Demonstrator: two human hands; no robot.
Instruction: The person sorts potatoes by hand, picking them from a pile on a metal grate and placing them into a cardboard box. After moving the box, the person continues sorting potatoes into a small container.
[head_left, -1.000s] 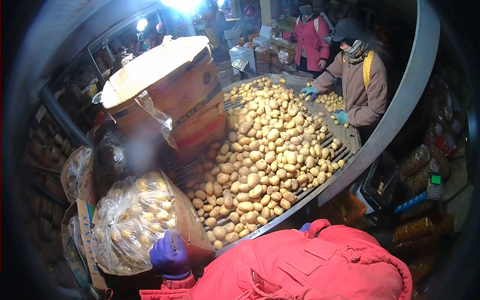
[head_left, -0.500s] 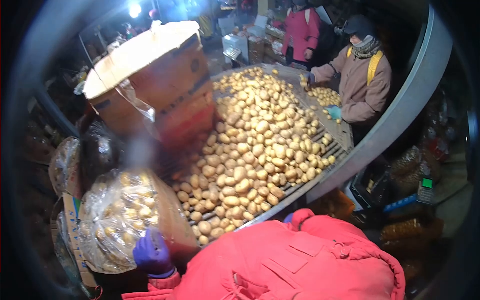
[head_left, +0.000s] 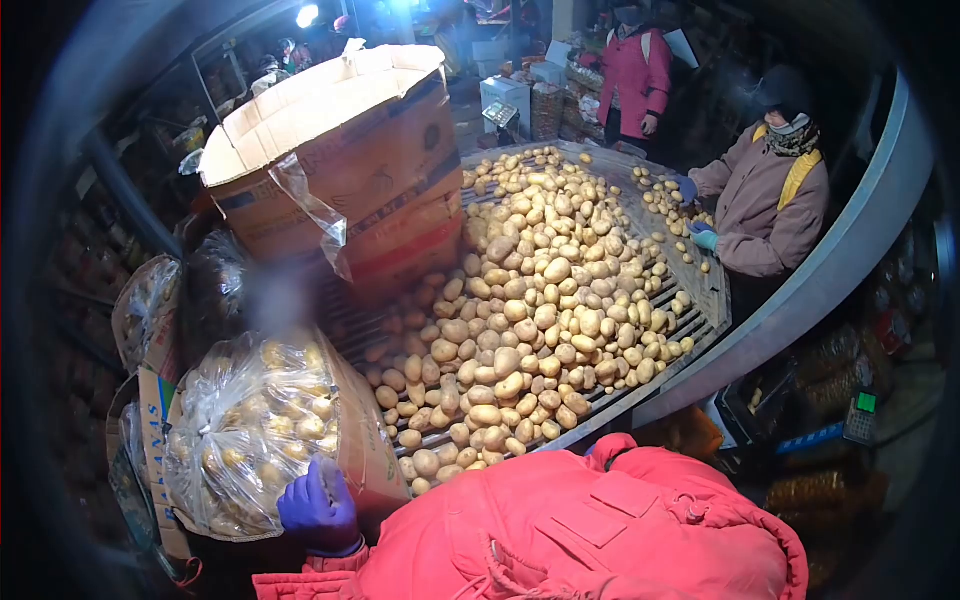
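My left hand (head_left: 320, 506), in a purple glove, is closed at the near rim of a cardboard box (head_left: 368, 440). That box stands tilted and holds a clear plastic bag of potatoes (head_left: 255, 430), its top gathered into folds. Only a sliver of my right hand (head_left: 591, 451) shows past the red cuff; its fingers are hidden. Beyond my red coat, a large heap of loose potatoes (head_left: 530, 310) lies on a slatted metal table (head_left: 705, 318).
A tall open carton (head_left: 370, 180) stands at the table's back left. At the right edge a co-worker (head_left: 775, 200) handles potatoes with gloved hands. Another person (head_left: 637, 85) stands behind. A metal rail (head_left: 800, 310) curves along the right; a scale (head_left: 730, 415) sits below.
The view has shifted, so the table and boxes appear slightly further right. The co-worker's hands have come closer together. My left hand stays at the box.
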